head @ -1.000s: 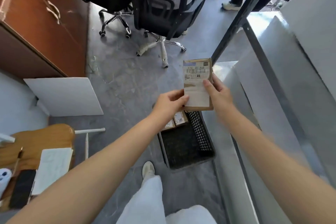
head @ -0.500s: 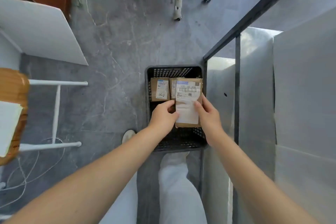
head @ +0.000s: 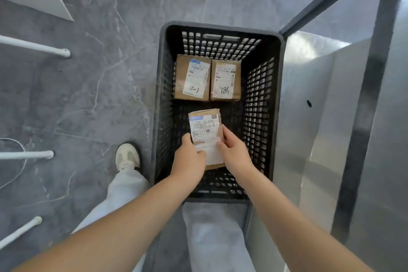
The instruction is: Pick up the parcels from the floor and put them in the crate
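Brown card, the held parcel (head: 204, 121) hangs low inside the black crate (head: 260, 104), pinched at its near end between left hand (head: 189, 159) and right hand (head: 235, 153), which hide its near corners. Whether it touches the crate floor, I cannot tell. At the far end lie the far-left parcel (head: 192, 77) and far-right parcel (head: 225, 80), side by side; their print is mostly unreadable.

A parcel-sorting back room (likely): labelled cardboard parcels (head: 192, 77) in a black crate (head: 158, 95) on grey floor (head: 88, 73).
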Motion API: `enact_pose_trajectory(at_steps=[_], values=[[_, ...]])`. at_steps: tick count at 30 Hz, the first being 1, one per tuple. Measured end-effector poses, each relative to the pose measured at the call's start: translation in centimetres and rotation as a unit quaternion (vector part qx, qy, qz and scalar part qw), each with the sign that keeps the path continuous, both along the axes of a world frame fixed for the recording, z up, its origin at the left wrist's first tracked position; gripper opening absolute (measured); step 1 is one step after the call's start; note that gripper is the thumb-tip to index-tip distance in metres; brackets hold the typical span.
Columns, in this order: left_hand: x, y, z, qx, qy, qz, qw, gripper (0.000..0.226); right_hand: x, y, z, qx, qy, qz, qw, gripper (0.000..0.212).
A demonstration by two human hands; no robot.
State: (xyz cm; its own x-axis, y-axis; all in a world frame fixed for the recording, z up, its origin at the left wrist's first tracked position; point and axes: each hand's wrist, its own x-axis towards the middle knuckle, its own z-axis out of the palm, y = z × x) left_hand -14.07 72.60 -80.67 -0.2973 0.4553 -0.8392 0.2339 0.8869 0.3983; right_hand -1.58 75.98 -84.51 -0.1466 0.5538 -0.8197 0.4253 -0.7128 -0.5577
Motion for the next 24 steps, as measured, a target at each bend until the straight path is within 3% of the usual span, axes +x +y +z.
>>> enact_pose_trajectory(at_steps=[7, 11, 15, 19, 24], values=[[-0.6, 1.9, -11.5, -0.052, 0.077, -0.123, 0.988, 0.07, -2.1, -0.3, -11.8, -0.019, 0.023, 0.031, 0.999, 0.061], [-2.3, 2.8, -16.1, -0.113, 0.084, -0.092, 0.986, 0.081, -4.8, 0.6, -16.3, -0.055, 0.037, 0.061, 0.996, 0.069], [-3.0, 2.9, -18.5, -0.092, 0.114, -0.095, 0.985, 0.081, -7.0, 0.8, -18.4, -0.064, 0.043, 0.07, 0.995, 0.089], [-3.8, 1.9, -20.2, -0.094, 0.098, -0.147, 0.98, 0.075, -7.9, 1.0, -20.0, -0.102, 0.045, 0.064, 0.992, 0.091], [-3.5, 0.5, -20.7, -0.103, 0.043, -0.217, 0.97, 0.076, -7.8, 1.7, -19.7, -0.115, -0.001, 0.213, 0.97, 0.092]])
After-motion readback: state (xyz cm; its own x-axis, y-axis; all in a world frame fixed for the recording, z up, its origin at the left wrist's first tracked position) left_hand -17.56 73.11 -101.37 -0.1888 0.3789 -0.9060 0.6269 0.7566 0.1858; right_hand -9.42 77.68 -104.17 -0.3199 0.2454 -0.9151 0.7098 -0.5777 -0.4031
